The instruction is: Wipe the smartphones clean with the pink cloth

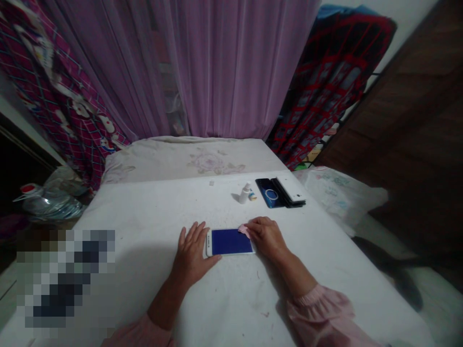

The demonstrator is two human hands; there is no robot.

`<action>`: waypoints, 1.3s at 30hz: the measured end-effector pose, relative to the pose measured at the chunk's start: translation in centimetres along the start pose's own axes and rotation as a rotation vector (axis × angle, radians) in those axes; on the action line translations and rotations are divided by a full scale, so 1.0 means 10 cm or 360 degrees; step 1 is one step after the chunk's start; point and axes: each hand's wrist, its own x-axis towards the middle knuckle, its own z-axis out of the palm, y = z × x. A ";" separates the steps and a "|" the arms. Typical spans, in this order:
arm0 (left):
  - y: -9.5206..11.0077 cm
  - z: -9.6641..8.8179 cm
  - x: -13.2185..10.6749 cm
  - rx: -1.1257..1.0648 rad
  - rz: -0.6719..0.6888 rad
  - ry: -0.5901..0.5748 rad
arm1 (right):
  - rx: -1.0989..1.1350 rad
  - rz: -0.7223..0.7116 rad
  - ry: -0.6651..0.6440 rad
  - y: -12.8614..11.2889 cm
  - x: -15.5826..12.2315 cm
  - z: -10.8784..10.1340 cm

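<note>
A white smartphone [231, 241] with a blue screen lies flat, lengthwise left to right, on the white-covered surface. My left hand [191, 255] holds it by its left end, thumb along the near edge and index finger at the far left corner; the other fingers are spread. Pinched in the fingers of my right hand [267, 236] is a small pink cloth [243, 230], touching the screen near its far right corner. Beyond the phone stands a small white bottle [244, 194], with a small blue, white and yellow item [252, 195] beside it.
Several other phones lie at the back right, including a dark blue one [269, 193] and a white one [291, 189]. A tiny pale square [211, 183] lies farther back. Purple curtains [231, 67] hang behind. A clear plastic bag [336, 193] is past the right edge; a pixelated patch covers the left.
</note>
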 end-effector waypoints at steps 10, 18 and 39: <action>-0.01 0.04 0.00 -0.0033 -0.0017 0.0027 | 0.0023 -0.0259 -0.0152 -0.86 0.40 0.24; -0.03 0.06 0.00 -0.0009 -0.0003 0.0033 | 0.0018 -0.0329 0.0003 -0.90 0.35 0.33; -0.12 0.05 -0.01 -0.0037 0.0047 -0.0031 | 0.0323 -0.0391 0.0317 -0.33 -0.47 0.12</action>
